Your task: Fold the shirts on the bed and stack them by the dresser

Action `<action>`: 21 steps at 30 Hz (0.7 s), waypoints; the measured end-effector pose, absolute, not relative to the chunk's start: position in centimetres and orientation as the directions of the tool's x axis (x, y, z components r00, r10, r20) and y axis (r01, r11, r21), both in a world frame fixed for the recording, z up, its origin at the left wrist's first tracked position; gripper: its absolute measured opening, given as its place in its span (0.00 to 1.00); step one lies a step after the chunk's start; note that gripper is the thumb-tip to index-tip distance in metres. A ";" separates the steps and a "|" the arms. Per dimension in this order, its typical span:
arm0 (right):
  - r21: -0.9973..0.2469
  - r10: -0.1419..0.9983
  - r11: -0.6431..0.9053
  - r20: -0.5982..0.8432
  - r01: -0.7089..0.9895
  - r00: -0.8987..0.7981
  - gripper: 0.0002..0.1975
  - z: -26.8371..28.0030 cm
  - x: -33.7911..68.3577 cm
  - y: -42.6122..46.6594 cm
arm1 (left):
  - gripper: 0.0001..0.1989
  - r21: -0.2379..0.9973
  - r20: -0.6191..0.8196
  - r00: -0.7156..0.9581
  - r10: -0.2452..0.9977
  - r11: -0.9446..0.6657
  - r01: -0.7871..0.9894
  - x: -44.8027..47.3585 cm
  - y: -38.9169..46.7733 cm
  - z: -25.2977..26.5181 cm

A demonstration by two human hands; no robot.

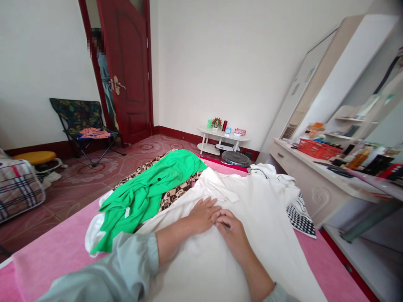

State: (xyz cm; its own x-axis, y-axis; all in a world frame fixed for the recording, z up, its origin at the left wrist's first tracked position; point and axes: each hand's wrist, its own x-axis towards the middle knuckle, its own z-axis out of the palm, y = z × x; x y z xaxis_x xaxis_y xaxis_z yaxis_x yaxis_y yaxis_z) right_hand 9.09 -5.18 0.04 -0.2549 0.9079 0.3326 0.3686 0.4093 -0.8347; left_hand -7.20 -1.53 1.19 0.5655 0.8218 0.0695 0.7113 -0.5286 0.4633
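Note:
A white collared shirt point(258, 209) is spread over the bed, its collar toward the far edge. My left hand point(204, 216) lies flat on the shirt just below the collar, fingers stretched out. Against its fingertips is my right hand point(232, 231), with fingers curled and thumb bent in a pinch. What that pinch holds, if anything, is hidden. Left of the shirt lies a crumpled green garment point(147, 188) with dark buttons, over a brown patterned cloth point(176, 195). A black-and-white garment point(300, 214) lies to the right.
Pink bedding point(56, 235) shows around the clothes. A dresser point(315, 176) with a red basket point(317, 149) stands close on the right. Beyond the bed are a small white table point(204, 136) and a round dark object point(236, 158). A folding chair point(78, 113) and a person point(105, 79) are near the door point(129, 67).

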 end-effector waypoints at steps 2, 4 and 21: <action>-0.838 0.908 0.411 0.340 0.360 -0.246 0.08 -0.1 9.1 -5.1 | 0.30 0.465 -0.051 0.631 0.775 -0.540 0.701 -8.7 -2.7 2.2; -0.835 0.909 0.410 0.342 0.366 -0.238 0.09 -0.1 9.1 -5.1 | 0.38 0.456 -0.143 0.689 0.710 -0.571 0.683 -10.7 -4.3 3.3; -0.868 0.932 0.320 0.360 0.379 0.037 0.13 -1.1 9.3 -4.4 | 0.22 0.292 0.218 0.183 0.959 -0.243 0.925 -22.5 -13.5 5.7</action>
